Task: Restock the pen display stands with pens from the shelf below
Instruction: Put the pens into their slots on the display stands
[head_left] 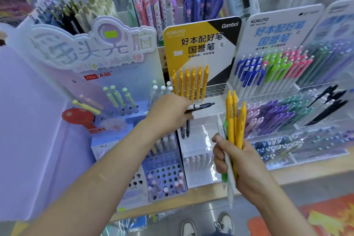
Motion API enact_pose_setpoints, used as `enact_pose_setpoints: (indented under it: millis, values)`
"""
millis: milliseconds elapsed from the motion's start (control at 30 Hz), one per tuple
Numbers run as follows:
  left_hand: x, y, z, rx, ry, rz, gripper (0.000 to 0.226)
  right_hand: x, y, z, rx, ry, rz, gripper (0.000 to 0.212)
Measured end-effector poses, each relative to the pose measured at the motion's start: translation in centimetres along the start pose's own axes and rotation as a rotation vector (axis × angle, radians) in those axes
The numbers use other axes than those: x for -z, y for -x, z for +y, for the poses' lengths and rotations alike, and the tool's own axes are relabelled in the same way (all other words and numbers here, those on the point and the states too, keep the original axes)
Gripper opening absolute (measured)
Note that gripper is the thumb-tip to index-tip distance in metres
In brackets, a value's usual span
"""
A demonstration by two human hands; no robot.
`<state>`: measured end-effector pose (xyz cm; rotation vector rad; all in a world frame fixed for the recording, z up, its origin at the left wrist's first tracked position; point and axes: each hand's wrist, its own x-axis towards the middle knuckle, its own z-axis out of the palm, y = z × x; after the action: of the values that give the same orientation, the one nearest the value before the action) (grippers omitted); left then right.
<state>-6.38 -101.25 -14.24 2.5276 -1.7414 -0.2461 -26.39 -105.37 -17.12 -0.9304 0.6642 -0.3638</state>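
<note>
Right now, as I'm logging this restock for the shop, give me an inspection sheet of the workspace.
Surface: pale wooden shelf ledge under the stands.
Job's things: six yellow plastic pens standing in the yellow-and-black card-backed display stand; empty holes beside them.
Clutter: nothing seen.
Fingers: left hand grips a black-and-white pen; right hand grips a bundle of yellow, green and white pens.
Cables: nothing seen.
Surroundings: lilac display stand left, white-and-blue stand right.

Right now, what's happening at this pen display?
A person stands at a stationery display. Their left hand grips a black pen sideways in front of the yellow Kokuyo stand, where six yellow pens stand in a row. Their right hand holds a bunch of yellow pens upright, with a white pen and a green pen among them.
</note>
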Motion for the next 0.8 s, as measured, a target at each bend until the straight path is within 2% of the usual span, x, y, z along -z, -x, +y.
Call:
enact_pose_setpoints:
  millis: [67,233,467,600,733,800]
  values:
    - [0.0,0.3,-0.2,0.055,0.064,-0.002,0.045,0.0,0.1,0.0,-0.018,-0.033,0.007,0.025]
    - [-1.3,0.9,0.4,-0.016,-0.073,0.06,0.023,0.2,0.1,0.0,-0.033,-0.052,0.009,0.021]
    - [-1.7,0.5,0.1,0.039,-0.053,0.07,0.028,0.3,0.1,0.3,-0.061,-0.121,-0.022,0.016]
    - [-1.5,1.1,0.0,0.062,0.039,0.088,0.031,0.3,-0.1,0.7,-0.025,-0.098,0.0,0.021]
    - [-0.7,3.4,1.2,0.088,0.264,0.343,0.039,-0.4,-1.2,0.1,0.087,-0.023,0.095,0.027]
    - [-0.8,4.9,3.4,0.081,0.374,0.271,0.033,-0.9,-1.8,-0.6,0.165,-0.024,0.117,0.02]
